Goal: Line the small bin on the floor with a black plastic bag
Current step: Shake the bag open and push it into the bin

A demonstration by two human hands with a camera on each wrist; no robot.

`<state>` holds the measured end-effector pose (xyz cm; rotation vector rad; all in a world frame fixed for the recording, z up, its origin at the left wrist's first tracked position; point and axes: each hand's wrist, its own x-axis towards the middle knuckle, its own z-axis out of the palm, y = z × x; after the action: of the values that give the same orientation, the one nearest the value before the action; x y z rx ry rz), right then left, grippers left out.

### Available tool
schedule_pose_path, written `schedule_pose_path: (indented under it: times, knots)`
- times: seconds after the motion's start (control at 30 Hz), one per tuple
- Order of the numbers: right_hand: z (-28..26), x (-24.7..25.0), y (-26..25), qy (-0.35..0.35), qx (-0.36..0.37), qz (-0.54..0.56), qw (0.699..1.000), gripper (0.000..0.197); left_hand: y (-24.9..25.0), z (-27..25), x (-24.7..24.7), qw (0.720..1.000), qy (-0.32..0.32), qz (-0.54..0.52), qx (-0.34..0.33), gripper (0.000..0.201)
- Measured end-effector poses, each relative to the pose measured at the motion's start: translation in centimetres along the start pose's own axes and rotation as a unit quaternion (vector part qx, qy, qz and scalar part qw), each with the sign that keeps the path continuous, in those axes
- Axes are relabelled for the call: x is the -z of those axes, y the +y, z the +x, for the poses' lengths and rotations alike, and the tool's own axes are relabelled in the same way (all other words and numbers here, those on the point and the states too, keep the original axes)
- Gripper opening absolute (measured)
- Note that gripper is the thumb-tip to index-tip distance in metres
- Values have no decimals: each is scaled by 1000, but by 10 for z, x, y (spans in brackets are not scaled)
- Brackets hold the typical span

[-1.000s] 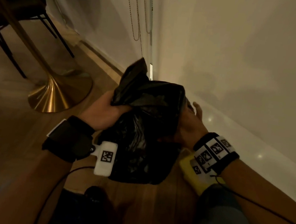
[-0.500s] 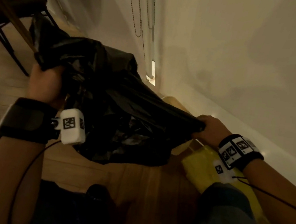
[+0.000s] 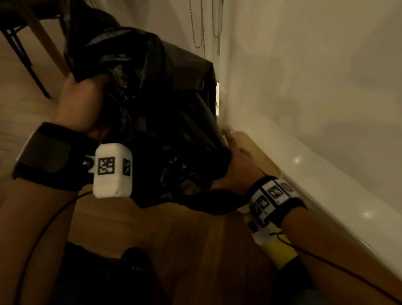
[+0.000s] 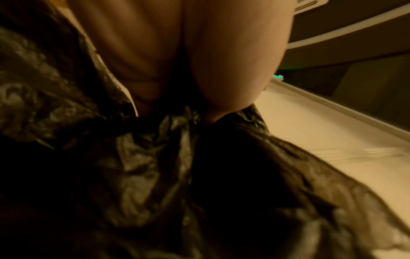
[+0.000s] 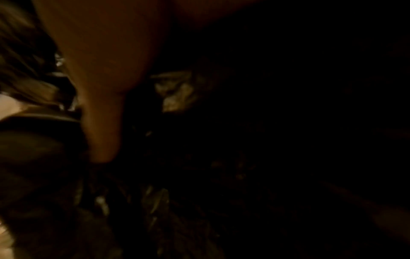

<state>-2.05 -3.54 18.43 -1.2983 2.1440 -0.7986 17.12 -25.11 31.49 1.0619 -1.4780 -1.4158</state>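
Note:
A crumpled black plastic bag point(image 3: 164, 111) hangs spread between my two hands, low over the floor by the wall. My left hand point(image 3: 80, 108) grips a bunched edge of it at the left. My right hand point(image 3: 237, 172) grips the opposite edge at the right. A pale tan curved rim point(image 3: 246, 143) shows just beyond the right hand and may be the small bin, whose remainder the bag hides. In the left wrist view my left hand point(image 4: 199, 73) clamps gathered black film point(image 4: 173, 157). The right wrist view is dark, with a finger point(image 5: 99, 91) against the bag point(image 5: 175, 92).
A white skirting ledge point(image 3: 342, 196) runs along the wall at the right. Dark chair and table legs point(image 3: 25, 57) stand at the far left. Blind cords point(image 3: 199, 24) hang above the bag. A yellow object point(image 3: 280, 253) lies under my right wrist. My legs point(image 3: 114, 281) are on the wooden floor point(image 3: 183, 239).
The bag went from a tight bundle to being stretched wide between the hands. Since then the left hand has come back right and down, and the bag now billows between the hands.

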Motion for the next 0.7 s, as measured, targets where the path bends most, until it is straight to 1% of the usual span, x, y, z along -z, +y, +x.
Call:
schedule_pose_path:
  times: [0.03,0.07,0.1,0.13,0.17,0.23,0.3,0.33,0.37,0.4,0.43,0.47,0.5,0.53,0.57,0.6,0.63,0.67,0.7]
  knots:
    - [6,-8,-1,-5,-9,-2,1000,83,1,-8,-4,999,-26,-20,-5,47]
    - [10,-16,2,-2,-17,-2,1000,42,-1,-11,-5,1000,-13,-19,0,57]
    - [10,-20,6,9,-30,18,999,25,-4,-11,-7,999,-4,-34,9,61]
    - [9,-24,12,20,-46,53,997,26,-4,-15,-7,999,-5,-29,12,62]
    - [6,-25,16,43,-67,100,992,29,-2,-20,-9,999,-11,-31,2,60]
    - [0,-21,20,85,-83,177,977,25,-6,-19,-9,1000,4,-24,-2,56]
    - [-5,-12,20,111,-72,188,973,20,-7,-21,-10,1000,-1,-15,7,50]
    - [-7,-6,15,121,-60,181,974,20,-8,-21,-12,1000,2,-10,12,46]
    - [-10,0,11,127,-55,179,974,21,-9,-21,-14,1000,-9,-7,12,43]
    - [-13,6,6,122,-52,195,972,21,-7,-21,-15,1000,-6,-6,9,42]
    - [-16,12,3,99,-53,223,968,20,-6,-21,-17,1000,-4,0,0,41]
    - [-20,15,2,62,-56,240,967,20,-6,-20,-17,1000,-2,6,-1,39]
    - [-24,18,1,12,-64,233,970,24,-7,-18,-17,1000,-6,9,-1,35]
    - [-27,16,4,-38,-80,193,977,31,-7,-21,-18,1000,-27,2,2,28]
    - [-29,13,7,-74,-93,128,985,40,-8,-23,-19,998,-57,-17,7,26]
    - [-29,8,14,-96,-107,46,988,46,-10,-26,-21,996,-82,-32,11,29]
    - [-29,1,21,-108,-112,-21,988,48,-10,-28,-24,994,-104,-40,12,31]
    - [-30,-6,30,-101,-110,-52,987,47,-10,-30,-28,992,-116,-48,12,33]
    - [-31,-13,39,-86,-110,-41,989,43,-10,-32,-31,990,-129,-58,10,36]
